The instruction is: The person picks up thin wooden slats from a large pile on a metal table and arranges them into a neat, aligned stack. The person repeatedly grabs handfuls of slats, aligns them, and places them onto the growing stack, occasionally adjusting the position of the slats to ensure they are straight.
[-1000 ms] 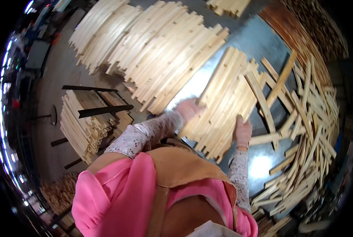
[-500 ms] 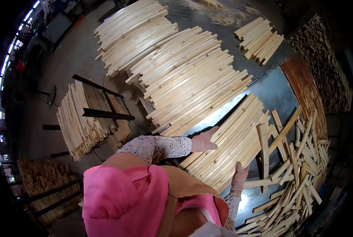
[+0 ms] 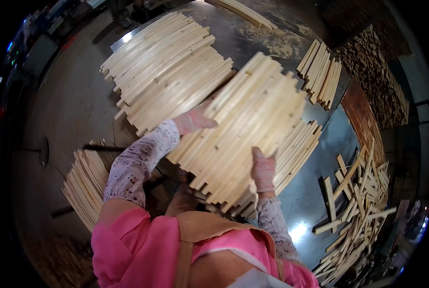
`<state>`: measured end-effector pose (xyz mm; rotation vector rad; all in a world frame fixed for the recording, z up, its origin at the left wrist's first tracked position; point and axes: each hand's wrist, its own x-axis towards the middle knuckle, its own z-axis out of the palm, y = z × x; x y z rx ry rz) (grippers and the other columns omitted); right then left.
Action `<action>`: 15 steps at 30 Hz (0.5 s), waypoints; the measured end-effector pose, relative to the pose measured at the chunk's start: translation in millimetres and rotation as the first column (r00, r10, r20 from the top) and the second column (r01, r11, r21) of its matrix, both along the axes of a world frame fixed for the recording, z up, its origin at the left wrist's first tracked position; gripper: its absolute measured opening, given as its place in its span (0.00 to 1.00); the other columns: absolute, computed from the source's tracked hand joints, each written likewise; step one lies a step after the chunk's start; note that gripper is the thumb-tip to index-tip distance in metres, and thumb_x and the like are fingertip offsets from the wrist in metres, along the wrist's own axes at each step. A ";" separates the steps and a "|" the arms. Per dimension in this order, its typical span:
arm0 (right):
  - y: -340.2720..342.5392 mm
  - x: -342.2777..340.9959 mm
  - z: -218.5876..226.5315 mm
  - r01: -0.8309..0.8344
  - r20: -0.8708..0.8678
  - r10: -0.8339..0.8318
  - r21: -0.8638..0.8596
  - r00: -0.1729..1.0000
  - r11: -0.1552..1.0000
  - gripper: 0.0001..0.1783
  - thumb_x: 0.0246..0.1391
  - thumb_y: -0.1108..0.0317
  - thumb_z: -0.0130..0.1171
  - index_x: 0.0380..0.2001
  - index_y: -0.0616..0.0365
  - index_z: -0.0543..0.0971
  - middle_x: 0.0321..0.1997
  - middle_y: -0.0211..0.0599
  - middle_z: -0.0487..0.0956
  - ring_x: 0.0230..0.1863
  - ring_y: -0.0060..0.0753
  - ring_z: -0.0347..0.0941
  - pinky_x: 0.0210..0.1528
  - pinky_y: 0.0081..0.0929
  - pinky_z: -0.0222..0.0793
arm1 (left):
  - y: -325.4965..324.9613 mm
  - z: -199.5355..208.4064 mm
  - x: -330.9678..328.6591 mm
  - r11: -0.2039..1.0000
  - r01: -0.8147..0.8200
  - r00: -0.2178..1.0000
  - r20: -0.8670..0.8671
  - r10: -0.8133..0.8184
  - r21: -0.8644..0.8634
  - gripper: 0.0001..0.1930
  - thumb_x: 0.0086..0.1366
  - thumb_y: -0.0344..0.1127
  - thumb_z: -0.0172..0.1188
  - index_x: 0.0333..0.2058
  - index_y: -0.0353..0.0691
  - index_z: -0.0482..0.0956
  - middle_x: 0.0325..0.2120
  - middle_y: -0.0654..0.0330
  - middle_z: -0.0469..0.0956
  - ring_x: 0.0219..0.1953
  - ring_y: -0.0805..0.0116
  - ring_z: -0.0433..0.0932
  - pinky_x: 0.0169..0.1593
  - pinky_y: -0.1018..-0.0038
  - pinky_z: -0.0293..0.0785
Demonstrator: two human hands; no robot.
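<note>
A broad bunch of pale wooden strips (image 3: 245, 127) lies side by side in front of me, slanting up to the right. My left hand (image 3: 194, 120), in a pinkish knit glove, grips its left edge, thumb on top and the other fingers partly hidden. At the opposite edge, my right hand (image 3: 264, 169), gloved alike, presses in with its thumb pointing up. The bunch is squeezed between both hands and appears raised over further strips (image 3: 298, 151) on its right. Another wide bunch of strips (image 3: 166, 72) rests at the far left.
The dark metal table (image 3: 341, 144) carries a small group of strips (image 3: 320, 74) at the far right and a jumbled heap of strips (image 3: 356, 221) at the right. A rusty board (image 3: 363, 115) lines its right edge. Stacked strips (image 3: 83, 185) stand at the left beside dark bars.
My hands have moved left from a narrower bunch to the broad one and now hold its sides. That bunch has turned to a steeper slant. The view has shifted too.
</note>
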<state>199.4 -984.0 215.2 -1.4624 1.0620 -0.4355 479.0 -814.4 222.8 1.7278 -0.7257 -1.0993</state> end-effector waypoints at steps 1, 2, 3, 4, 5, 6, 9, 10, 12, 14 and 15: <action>6.5 22.7 -42.2 -0.154 -0.096 0.139 -0.164 0.986 0.974 0.50 0.60 0.61 0.74 0.73 0.75 0.59 0.57 0.52 0.82 0.56 0.45 0.79 0.62 0.36 0.75 | 15.3 -6.2 32.0 1.000 0.022 1.000 0.019 -0.022 0.022 0.58 0.62 0.49 0.75 0.79 0.26 0.48 0.75 0.35 0.63 0.77 0.47 0.62 0.79 0.62 0.57; 14.9 48.5 -85.0 -0.312 -0.205 0.255 -0.324 0.945 0.893 0.55 0.59 0.58 0.74 0.76 0.75 0.54 0.58 0.56 0.82 0.58 0.48 0.79 0.65 0.36 0.73 | 31.3 -11.1 63.2 0.996 0.021 0.999 0.047 -0.025 0.083 0.58 0.63 0.49 0.74 0.80 0.27 0.48 0.76 0.35 0.61 0.79 0.46 0.60 0.80 0.61 0.56; 21.1 71.7 -125.5 -0.427 -0.309 0.310 -0.468 0.899 0.773 0.60 0.59 0.56 0.75 0.79 0.75 0.49 0.59 0.59 0.81 0.59 0.51 0.78 0.68 0.37 0.71 | 41.9 -16.0 94.5 0.990 0.034 0.997 0.071 -0.044 0.139 0.58 0.64 0.50 0.74 0.80 0.28 0.48 0.77 0.35 0.59 0.80 0.45 0.57 0.81 0.60 0.54; 25.3 92.0 -149.7 -0.530 -0.431 0.341 -0.468 0.835 0.707 0.62 0.59 0.54 0.75 0.80 0.75 0.47 0.60 0.62 0.80 0.61 0.53 0.78 0.69 0.37 0.69 | 57.6 -26.2 117.2 0.972 0.021 0.995 0.091 -0.044 0.233 0.58 0.64 0.51 0.74 0.80 0.29 0.47 0.78 0.36 0.57 0.81 0.45 0.55 0.81 0.59 0.53; 27.2 108.6 -172.0 -0.621 -0.547 0.348 -0.459 0.761 0.636 0.64 0.58 0.51 0.75 0.80 0.75 0.45 0.61 0.66 0.79 0.62 0.54 0.77 0.71 0.37 0.68 | 59.3 -33.4 136.8 0.948 0.019 0.992 0.109 -0.057 0.318 0.58 0.65 0.51 0.73 0.80 0.29 0.47 0.79 0.36 0.56 0.82 0.45 0.53 0.81 0.59 0.53; 47.6 131.7 -180.4 -0.406 -0.388 0.256 -0.377 0.886 0.833 0.65 0.58 0.50 0.75 0.80 0.75 0.45 0.63 0.68 0.78 0.64 0.55 0.76 0.72 0.36 0.67 | 63.2 -32.6 151.4 0.939 0.018 0.988 0.138 -0.069 0.342 0.57 0.65 0.51 0.73 0.80 0.30 0.47 0.79 0.36 0.56 0.81 0.45 0.54 0.81 0.59 0.53; 89.7 172.1 -147.1 -0.075 -0.131 0.080 0.049 0.988 0.996 0.66 0.59 0.48 0.73 0.80 0.74 0.43 0.67 0.71 0.74 0.69 0.53 0.73 0.74 0.33 0.63 | 89.0 -44.1 174.6 0.920 0.005 0.979 0.186 -0.084 0.391 0.55 0.67 0.49 0.73 0.81 0.35 0.47 0.79 0.39 0.57 0.81 0.45 0.55 0.81 0.59 0.53; 90.7 174.2 -148.5 -0.048 -0.071 0.054 0.088 0.996 0.995 0.65 0.60 0.48 0.73 0.81 0.73 0.42 0.68 0.72 0.72 0.70 0.53 0.72 0.75 0.32 0.63 | 86.0 -47.4 179.1 0.931 0.022 0.975 0.200 -0.101 0.366 0.54 0.68 0.48 0.72 0.81 0.37 0.47 0.79 0.40 0.57 0.81 0.46 0.56 0.81 0.58 0.53; 97.3 184.4 -149.6 -0.011 0.051 0.001 0.180 0.999 0.984 0.64 0.61 0.49 0.71 0.81 0.70 0.41 0.71 0.72 0.70 0.73 0.52 0.69 0.75 0.31 0.62 | 83.5 -41.3 191.0 0.945 0.044 0.962 0.240 -0.127 0.325 0.52 0.69 0.44 0.70 0.82 0.42 0.47 0.79 0.44 0.58 0.81 0.47 0.57 0.81 0.57 0.53; 102.0 181.9 -150.1 0.005 0.041 -0.015 0.213 0.999 0.977 0.58 0.63 0.52 0.69 0.81 0.65 0.44 0.69 0.66 0.72 0.71 0.51 0.70 0.76 0.35 0.61 | 80.9 -34.8 189.7 0.922 0.028 0.957 0.258 -0.137 0.387 0.50 0.70 0.42 0.68 0.82 0.42 0.47 0.79 0.43 0.59 0.81 0.46 0.57 0.81 0.58 0.54; 105.1 181.2 -151.3 -0.014 0.005 0.013 0.184 1.000 0.983 0.52 0.65 0.55 0.67 0.80 0.61 0.48 0.67 0.60 0.74 0.70 0.49 0.72 0.77 0.38 0.60 | 82.3 -30.4 189.6 0.925 0.036 0.944 0.291 -0.156 0.379 0.49 0.70 0.42 0.68 0.82 0.42 0.48 0.79 0.43 0.58 0.81 0.46 0.56 0.81 0.58 0.54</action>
